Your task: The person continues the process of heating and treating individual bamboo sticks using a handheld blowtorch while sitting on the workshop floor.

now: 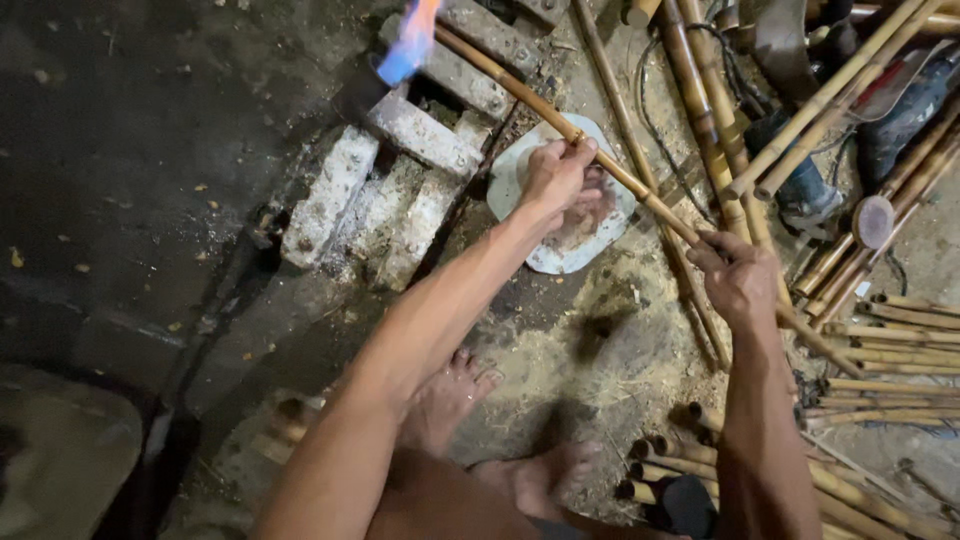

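A long thin bamboo stick (640, 190) runs diagonally from upper left to lower right. My left hand (556, 172) grips it near its middle, above a white plate (520, 165). Further down the stick, my right hand (738, 280) is closed around it. The far end of the stick sits in a blue and orange flame (412, 42) at the top of the view. My bare feet (480, 385) rest on the dusty ground below.
Grey concrete blocks (400, 170) lie under the flame. Many bamboo poles (880, 360) are piled at the right and bottom right. A power tool and cable (800, 180) lie among them. Sawdust covers the ground near my feet.
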